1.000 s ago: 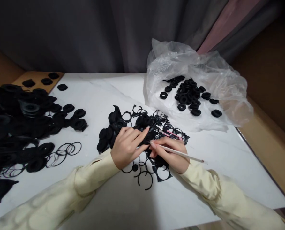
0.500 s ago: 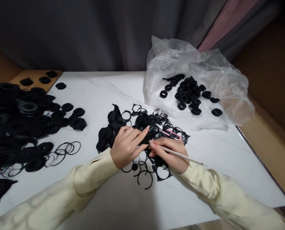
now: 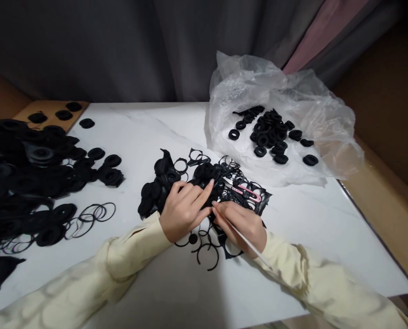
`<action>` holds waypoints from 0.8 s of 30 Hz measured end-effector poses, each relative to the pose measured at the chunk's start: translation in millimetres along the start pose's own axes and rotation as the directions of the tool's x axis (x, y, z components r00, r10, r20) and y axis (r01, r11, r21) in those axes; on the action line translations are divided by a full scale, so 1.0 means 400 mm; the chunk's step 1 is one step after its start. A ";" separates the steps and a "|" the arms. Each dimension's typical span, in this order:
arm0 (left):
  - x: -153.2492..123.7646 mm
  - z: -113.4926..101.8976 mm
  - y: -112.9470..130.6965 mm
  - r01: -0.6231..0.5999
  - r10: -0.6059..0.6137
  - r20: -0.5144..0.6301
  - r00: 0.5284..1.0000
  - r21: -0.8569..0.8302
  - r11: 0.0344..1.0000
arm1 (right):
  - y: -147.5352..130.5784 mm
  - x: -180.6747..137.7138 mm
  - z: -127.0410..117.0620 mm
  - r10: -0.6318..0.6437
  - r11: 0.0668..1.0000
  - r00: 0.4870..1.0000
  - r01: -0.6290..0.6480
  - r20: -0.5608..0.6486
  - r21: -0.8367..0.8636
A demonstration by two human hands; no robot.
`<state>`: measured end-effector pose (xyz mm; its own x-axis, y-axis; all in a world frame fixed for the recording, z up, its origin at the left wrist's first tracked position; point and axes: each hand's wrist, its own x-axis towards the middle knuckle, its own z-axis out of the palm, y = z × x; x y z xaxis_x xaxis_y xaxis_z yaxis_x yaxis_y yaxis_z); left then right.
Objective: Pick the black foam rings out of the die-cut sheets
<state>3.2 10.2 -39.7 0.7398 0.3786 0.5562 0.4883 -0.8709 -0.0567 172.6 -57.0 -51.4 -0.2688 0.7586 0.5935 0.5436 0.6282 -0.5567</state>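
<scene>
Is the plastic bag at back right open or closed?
Open. The clear plastic bag lies spread flat on the white table, its crumpled mouth gaping, with the black rings inside lying exposed in a loose pile.

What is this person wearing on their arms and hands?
Both arms are covered by long, loose sleeves of pale cream fabric: the left sleeve and the right sleeve each end at the wrist in a plain, slightly bunched cuff. The left hand and right hand are bare, with no gloves. The fingernails look fairly long. No rings, watch or bracelets can be seen.
</scene>
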 end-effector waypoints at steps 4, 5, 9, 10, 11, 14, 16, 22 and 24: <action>0.000 0.001 0.002 0.019 -0.019 -0.007 1.000 0.001 1.000 | 0.002 -0.018 0.006 -0.021 0.986 1.000 0.018 -0.016 -0.165; 0.000 0.001 0.002 0.022 -0.022 -0.013 1.000 0.000 1.000 | 0.003 -0.020 0.006 -0.012 0.982 1.000 0.008 -0.022 -0.188; 0.001 0.003 0.003 0.030 -0.030 -0.036 0.999 -0.002 1.000 | 0.004 -0.022 0.005 0.015 0.977 0.999 -0.020 -0.028 -0.211; 0.001 0.003 0.003 0.032 -0.032 -0.041 0.999 -0.003 0.999 | 0.003 -0.021 0.003 0.016 0.977 0.999 -0.022 -0.033 -0.212; 0.000 0.003 0.003 0.034 -0.035 -0.044 0.998 -0.004 0.999 | 0.002 -0.020 0.001 0.023 0.978 0.999 -0.029 -0.034 -0.206; -0.001 0.002 0.004 0.039 -0.039 -0.034 0.999 -0.008 0.999 | -0.006 -0.009 -0.010 0.056 0.990 0.998 -0.059 -0.030 -0.132; -0.002 0.002 0.004 0.040 -0.040 -0.023 0.999 -0.006 0.999 | -0.013 0.004 -0.020 0.091 0.995 0.995 -0.093 -0.041 -0.045; -0.003 0.000 0.003 0.038 -0.038 -0.019 0.999 0.009 0.999 | -0.024 0.026 -0.029 0.239 0.967 0.960 -0.222 -0.146 0.123; -0.004 0.000 0.003 0.043 -0.043 -0.018 0.999 0.009 0.999 | -0.021 0.025 -0.025 0.338 0.937 0.925 -0.313 -0.175 0.156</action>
<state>2.8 8.4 -40.6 0.7100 0.4098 0.5727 0.5236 -0.8510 -0.0402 173.2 -56.6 -35.0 0.0743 0.8835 0.4624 0.4694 0.3781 -0.7979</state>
